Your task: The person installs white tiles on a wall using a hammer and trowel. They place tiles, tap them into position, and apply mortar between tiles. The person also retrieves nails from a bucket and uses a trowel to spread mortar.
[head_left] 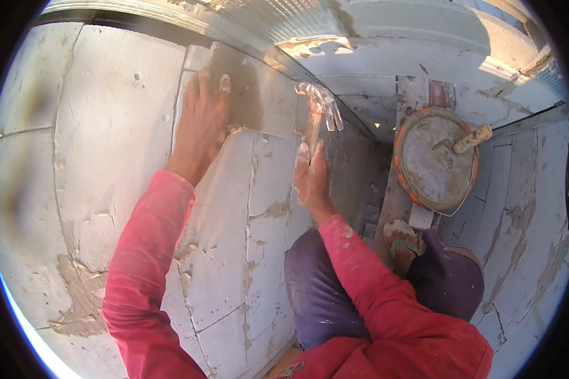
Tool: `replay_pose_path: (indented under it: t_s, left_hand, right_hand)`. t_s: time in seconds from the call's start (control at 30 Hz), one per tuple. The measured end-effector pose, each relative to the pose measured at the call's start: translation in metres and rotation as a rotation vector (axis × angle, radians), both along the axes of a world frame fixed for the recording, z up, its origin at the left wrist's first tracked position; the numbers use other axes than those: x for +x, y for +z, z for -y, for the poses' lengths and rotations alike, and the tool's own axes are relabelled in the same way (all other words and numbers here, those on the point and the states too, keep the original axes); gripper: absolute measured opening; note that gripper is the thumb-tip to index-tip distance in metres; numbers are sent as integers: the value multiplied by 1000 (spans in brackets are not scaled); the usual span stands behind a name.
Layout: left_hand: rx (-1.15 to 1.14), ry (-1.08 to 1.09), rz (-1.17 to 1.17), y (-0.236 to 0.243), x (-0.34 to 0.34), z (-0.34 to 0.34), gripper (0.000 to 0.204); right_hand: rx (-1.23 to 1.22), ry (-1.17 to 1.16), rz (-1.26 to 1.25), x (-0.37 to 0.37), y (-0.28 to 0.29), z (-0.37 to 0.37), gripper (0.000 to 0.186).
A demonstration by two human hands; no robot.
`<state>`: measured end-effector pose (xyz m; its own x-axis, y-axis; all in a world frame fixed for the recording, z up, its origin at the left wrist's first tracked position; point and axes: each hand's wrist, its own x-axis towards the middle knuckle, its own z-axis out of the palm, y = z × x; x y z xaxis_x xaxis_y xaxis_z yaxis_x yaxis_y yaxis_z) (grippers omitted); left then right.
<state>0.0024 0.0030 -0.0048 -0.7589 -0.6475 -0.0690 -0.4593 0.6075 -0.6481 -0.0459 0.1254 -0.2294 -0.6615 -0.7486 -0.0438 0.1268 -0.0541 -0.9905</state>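
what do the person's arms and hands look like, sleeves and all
The left sleeve and right sleeve are long and red, looking pinker toward the wrists, with a pale smudge on the right. The left hand and right hand wear no gloves.

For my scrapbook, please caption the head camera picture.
Right hand holding a hammer, left hand on a grey block.

I have open room between my left fingers [224, 96] and the hammer [315, 117]. The bucket [400, 173] blocks the far right.

narrow plank [389, 196] beneath an orange-rimmed bucket [398, 167] and a sandaled foot [401, 237]
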Motion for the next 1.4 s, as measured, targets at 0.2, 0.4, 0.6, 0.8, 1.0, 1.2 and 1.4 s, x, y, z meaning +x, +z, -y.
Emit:
replay_pose_path:
  t_s: [0.2,0.4,0.6,0.8,1.0,1.2,1.4]
  left_hand:
    - [-15,-11,-7,-1,1,4,87]
    - [-23,1,15,1,1,2,85]
    - [-33,-9,23,-1,0,2,84]
    - [-86,-64,40,-7,8,11,81]
    - [15,-21,-31,-1,1,2,77]
    - [14,-39,-59,-1,0,1,71]
    - [-4,-43,-33,-3,-1,4,71]
  right_hand:
    - [126,149,-9,-2,-5,1,26]
    - [-6,-8,31,-1,4,0,27]
    - [136,141,42,-7,-7,1,29]
    - [100,54,60,1,-2,5,28]
    - [150,91,65,-10,0,3,31]
    - [180,165,72,-1,-3,4,32]
    - [57,27,100,-11,4,2,33]
